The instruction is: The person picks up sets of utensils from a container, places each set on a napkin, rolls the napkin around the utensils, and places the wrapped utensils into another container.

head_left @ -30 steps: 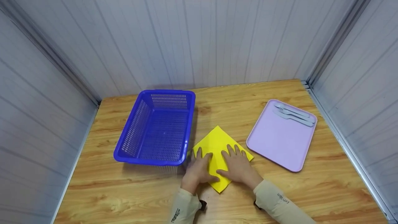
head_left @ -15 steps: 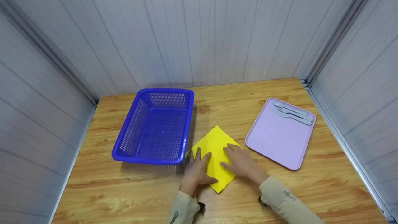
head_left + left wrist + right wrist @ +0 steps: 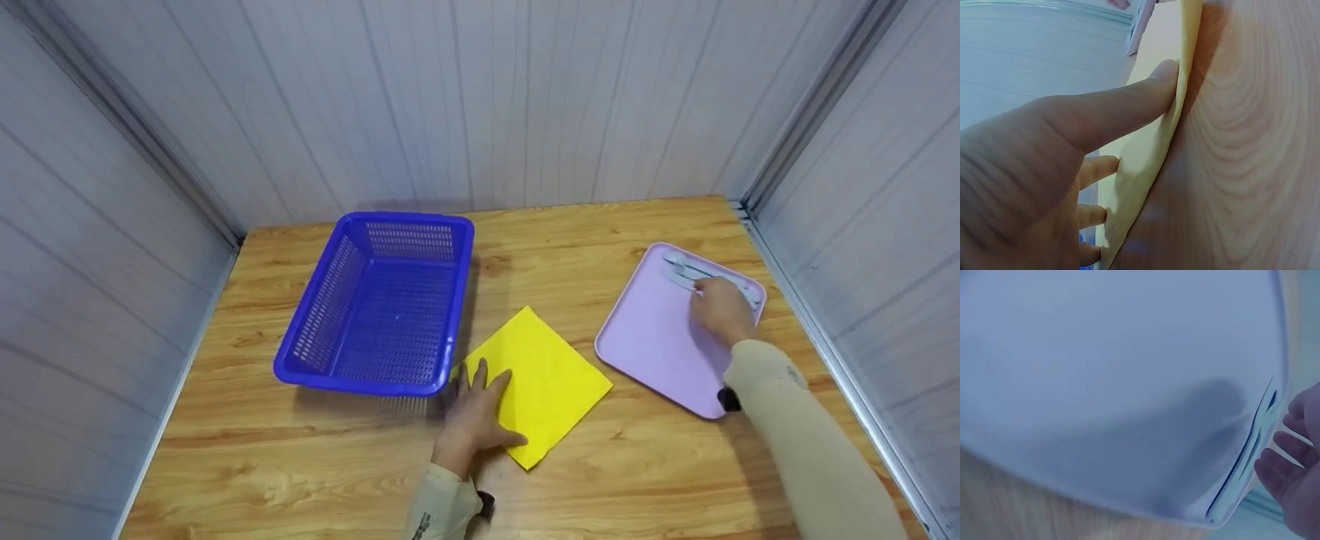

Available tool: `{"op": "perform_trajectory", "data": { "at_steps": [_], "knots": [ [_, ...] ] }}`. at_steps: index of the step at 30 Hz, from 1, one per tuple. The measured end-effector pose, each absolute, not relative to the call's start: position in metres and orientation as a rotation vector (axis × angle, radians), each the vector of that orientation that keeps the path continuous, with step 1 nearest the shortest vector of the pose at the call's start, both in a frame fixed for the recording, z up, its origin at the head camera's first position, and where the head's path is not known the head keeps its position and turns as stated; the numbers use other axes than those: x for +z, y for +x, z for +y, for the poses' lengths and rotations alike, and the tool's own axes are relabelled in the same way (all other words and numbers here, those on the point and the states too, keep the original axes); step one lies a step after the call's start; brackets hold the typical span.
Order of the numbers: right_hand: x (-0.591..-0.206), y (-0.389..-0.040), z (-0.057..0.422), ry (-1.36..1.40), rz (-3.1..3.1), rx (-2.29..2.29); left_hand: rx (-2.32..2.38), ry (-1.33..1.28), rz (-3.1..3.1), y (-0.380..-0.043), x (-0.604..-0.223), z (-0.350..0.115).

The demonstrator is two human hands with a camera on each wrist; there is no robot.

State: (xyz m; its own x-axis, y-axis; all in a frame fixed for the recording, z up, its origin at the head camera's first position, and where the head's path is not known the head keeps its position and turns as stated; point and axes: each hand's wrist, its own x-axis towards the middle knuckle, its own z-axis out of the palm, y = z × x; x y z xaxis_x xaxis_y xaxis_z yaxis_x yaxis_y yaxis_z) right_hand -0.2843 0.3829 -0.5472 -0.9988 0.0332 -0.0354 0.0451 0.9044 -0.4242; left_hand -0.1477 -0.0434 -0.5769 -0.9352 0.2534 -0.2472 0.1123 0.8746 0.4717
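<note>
Spread fingers of my left hand [image 3: 474,416] rest on the left side of a square of folded yellow cloth [image 3: 551,382], which lies cornerwise on the table. In the left wrist view, the thumb [image 3: 1129,107] touches the cloth near its folded edge. My right hand [image 3: 721,309] is over the pink tray [image 3: 652,337], at the grey cutlery [image 3: 679,266] along its far right side. The right wrist view shows loosely bent fingers [image 3: 1292,450] beside the cutlery, with nothing visibly gripped. In the head view, the hand hides part of the knife, fork and spoon.
A blue plastic basket [image 3: 454,300] with slotted walls stands left of the cloth, its near right corner close to my left hand. Pale panel walls [image 3: 540,105] border the wooden table [image 3: 337,465] at the back and both sides.
My right hand has lifted off the cloth and moved right to the cutlery on the tray, uncovering the cloth's right corner. The left hand stays on the cloth.
</note>
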Motion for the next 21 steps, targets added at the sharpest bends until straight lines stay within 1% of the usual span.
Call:
{"op": "perform_trajectory", "data": {
  "at_steps": [4, 8, 14, 21],
  "knots": [
    [-0.556, -0.293, 0.402, 0.027, 2.978, -0.487, 0.677, 0.278, 2.744, -0.146, -0.578, -0.045],
    [-0.562, -0.292, 0.407, -0.009, 3.030, -0.332, 0.697, 0.287, 2.749, -0.145, -0.579, -0.043],
    [-0.564, -0.284, 0.406, 0.026, 3.034, -0.271, 0.681, 0.294, 2.768, -0.143, -0.578, -0.040],
    [-0.567, -0.279, 0.398, -0.059, 3.043, -0.274, 0.683, 0.308, 2.813, -0.141, -0.583, -0.046]
  ]
}}
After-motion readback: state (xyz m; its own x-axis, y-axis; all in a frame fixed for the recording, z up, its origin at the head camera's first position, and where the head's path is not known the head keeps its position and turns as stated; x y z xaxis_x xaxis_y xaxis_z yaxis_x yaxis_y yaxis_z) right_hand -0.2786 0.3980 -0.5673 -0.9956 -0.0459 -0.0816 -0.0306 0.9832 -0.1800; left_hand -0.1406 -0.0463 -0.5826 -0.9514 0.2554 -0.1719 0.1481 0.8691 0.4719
